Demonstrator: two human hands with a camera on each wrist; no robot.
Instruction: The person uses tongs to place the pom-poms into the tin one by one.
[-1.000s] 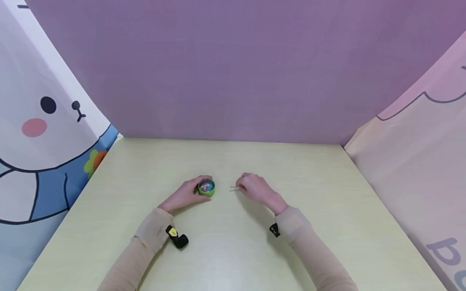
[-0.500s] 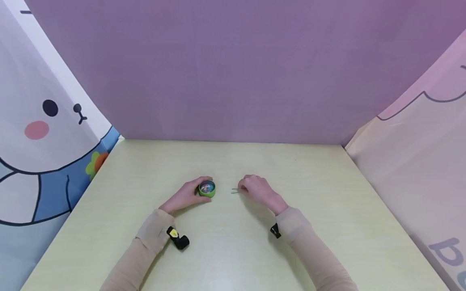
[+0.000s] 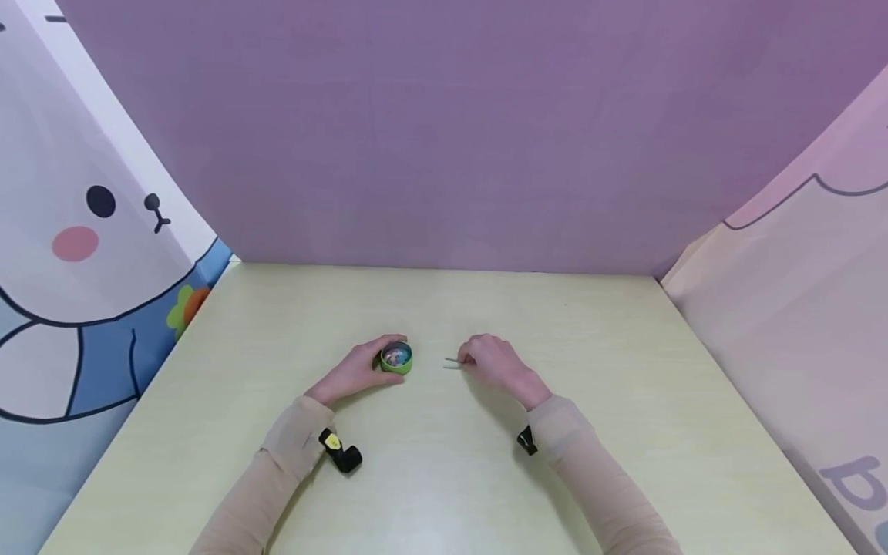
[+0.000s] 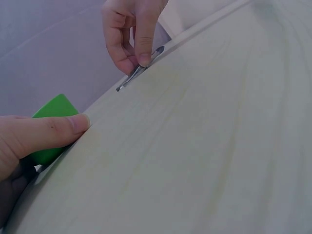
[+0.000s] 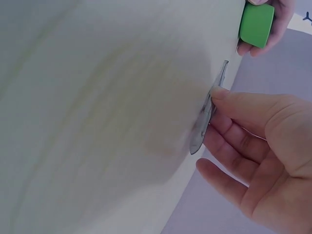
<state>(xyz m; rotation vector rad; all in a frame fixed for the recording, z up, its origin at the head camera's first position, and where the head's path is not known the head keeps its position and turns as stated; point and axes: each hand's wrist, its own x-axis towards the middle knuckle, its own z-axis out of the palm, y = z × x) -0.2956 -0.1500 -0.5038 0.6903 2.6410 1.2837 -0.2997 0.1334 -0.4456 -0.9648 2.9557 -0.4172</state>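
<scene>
In the head view, a small round green tub stands on the table left of centre. Colourful bits or a print show inside it, too small to tell which. My left hand curls round its left side, thumb in front and fingers behind. Across a short gap to the right, my right hand pinches metal tweezers, whose two thin prongs point toward the tub. From the right wrist view, the thumb and fingertips hold the tweezers at mid-length, close to the tabletop. The tub's green wall shows behind my left thumb in the left wrist view.
The pale wooden table runs back to a purple wall panel. Printed cartoon panels stand at the left and right edges. A black wrist camera with a yellow label sits at my left cuff, and a black device at the right.
The right hand with the tweezers has shifted very slightly right, away from the tub. My left hand keeps its hold on the tub. The head view has drifted a little.
</scene>
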